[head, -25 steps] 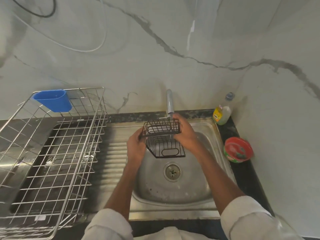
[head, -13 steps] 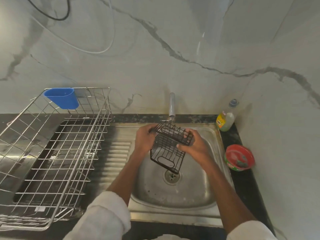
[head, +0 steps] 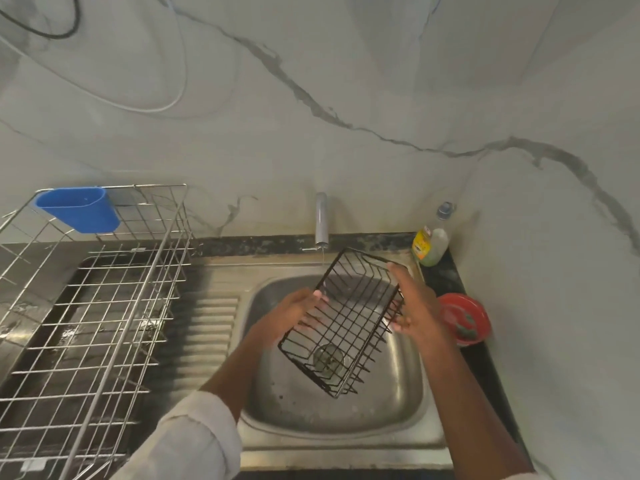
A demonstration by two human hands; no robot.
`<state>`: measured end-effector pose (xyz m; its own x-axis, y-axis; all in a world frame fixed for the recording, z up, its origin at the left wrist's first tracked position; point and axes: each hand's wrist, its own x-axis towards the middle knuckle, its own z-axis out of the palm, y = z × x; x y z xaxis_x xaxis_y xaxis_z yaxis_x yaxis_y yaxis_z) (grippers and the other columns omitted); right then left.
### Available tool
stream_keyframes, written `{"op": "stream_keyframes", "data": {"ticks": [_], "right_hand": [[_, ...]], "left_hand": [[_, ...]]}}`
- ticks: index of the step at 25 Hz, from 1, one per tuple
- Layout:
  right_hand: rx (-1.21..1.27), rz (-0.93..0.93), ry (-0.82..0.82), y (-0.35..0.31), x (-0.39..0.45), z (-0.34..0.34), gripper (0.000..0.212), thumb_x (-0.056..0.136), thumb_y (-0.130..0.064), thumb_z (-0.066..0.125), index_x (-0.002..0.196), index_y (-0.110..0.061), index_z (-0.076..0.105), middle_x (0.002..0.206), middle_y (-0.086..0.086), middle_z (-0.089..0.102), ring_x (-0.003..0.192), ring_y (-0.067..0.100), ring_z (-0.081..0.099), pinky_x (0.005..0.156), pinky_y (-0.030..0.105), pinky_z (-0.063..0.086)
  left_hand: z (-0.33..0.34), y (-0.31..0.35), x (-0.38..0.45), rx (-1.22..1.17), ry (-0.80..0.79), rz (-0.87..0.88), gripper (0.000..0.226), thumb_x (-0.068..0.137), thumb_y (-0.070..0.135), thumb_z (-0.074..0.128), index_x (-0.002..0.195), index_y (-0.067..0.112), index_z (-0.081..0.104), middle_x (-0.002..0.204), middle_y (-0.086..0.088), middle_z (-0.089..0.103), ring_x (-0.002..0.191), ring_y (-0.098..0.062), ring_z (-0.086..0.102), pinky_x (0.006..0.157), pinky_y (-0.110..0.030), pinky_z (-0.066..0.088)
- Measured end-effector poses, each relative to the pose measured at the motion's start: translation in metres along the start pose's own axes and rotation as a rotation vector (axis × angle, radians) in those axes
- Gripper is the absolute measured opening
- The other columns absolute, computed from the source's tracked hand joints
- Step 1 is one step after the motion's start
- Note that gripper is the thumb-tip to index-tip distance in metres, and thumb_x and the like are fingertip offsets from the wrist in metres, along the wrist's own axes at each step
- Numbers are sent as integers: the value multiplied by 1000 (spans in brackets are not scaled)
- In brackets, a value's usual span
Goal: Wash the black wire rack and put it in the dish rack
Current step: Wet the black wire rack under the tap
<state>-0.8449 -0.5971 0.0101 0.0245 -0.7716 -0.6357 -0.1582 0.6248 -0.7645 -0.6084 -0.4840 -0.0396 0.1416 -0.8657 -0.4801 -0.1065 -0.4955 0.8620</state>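
Note:
A black wire rack (head: 346,322), shaped like a small basket, hangs tilted over the steel sink (head: 398,407), its open side facing me. My left hand (head: 294,315) holds its left long edge with the fingers under the wires. On the right long edge my right hand (head: 412,306) holds on, thumb up near the far corner. A thin stream of water falls from the tap (head: 321,220) onto the rack's far end. The large silver dish rack (head: 93,317) stands on the drainboard to the left.
A blue plastic cup (head: 78,209) hangs on the dish rack's far left corner. A bottle of dish soap (head: 431,244) and a red bowl (head: 464,318) sit on the dark counter right of the sink. The marble wall rises close behind.
The rack has turned from upright under the tap to a long slanted position, open side up, lower in the sink. Both hands slid to its long edges.

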Motion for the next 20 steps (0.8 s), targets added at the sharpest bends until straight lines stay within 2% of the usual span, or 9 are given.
{"op": "stream_keyframes", "data": {"ticks": [3,5,7,9,12,14,16,18,20], "right_hand": [[-6,51,-87,10,-2,26,86,64,-75,76,133,-27,58,127,7,63,114,33,62,79,39,54],[-24,60,-148,24,-1,47,87,61,-74,75,136,-32,57,130,3,65,119,29,60,86,43,51],[-45,63,-171,37,2,63,71,76,-63,72,137,-31,54,128,3,64,116,27,61,90,51,54],[-70,74,-167,42,1,77,39,95,-48,59,127,-26,56,119,7,67,107,29,65,86,52,56],[-125,107,-192,41,2,91,23,97,-45,55,107,-25,61,110,15,72,100,34,71,86,53,60],[-170,141,-256,35,3,96,32,98,-43,57,116,-17,63,109,19,71,97,35,73,77,47,63],[-220,203,-351,30,0,100,44,100,-45,56,125,-9,60,108,21,70,91,35,73,70,43,61],[-271,244,-444,24,-8,103,54,101,-53,53,127,-7,60,107,22,70,85,33,73,64,38,59],[-299,237,-510,16,-12,109,62,100,-62,50,131,-9,61,108,19,68,88,31,72,57,32,58]], "left_hand": [[-17,3,-12,-58,8,-16,55,114,45,40,125,-5,62,129,-13,74,100,-39,79,83,-48,67],[-25,6,-25,-116,43,-9,51,115,39,42,118,-8,59,124,-14,77,94,-42,79,65,-37,66],[-30,6,-37,-201,109,-19,45,115,35,45,112,-7,62,120,-17,78,87,-40,80,56,-31,62],[-32,9,-50,-239,224,-61,41,113,33,51,114,-4,69,116,-22,76,75,-32,79,54,-27,59],[-44,4,-67,4,344,-115,39,110,41,58,102,10,81,75,-7,66,51,-17,60,52,-27,48],[-53,4,-80,99,394,-146,44,103,56,61,94,20,85,64,2,56,59,-16,55,62,-28,45],[-50,10,-92,-95,407,-206,57,95,68,62,111,16,79,91,-1,72,86,-20,69,79,-36,56],[-39,22,-107,-348,362,-190,51,103,60,56,119,14,71,106,-7,74,98,-26,71,86,-44,60],[-32,31,-111,-447,377,-119,40,111,48,46,115,14,67,104,-12,73,93,-28,71,79,-42,60]]}}
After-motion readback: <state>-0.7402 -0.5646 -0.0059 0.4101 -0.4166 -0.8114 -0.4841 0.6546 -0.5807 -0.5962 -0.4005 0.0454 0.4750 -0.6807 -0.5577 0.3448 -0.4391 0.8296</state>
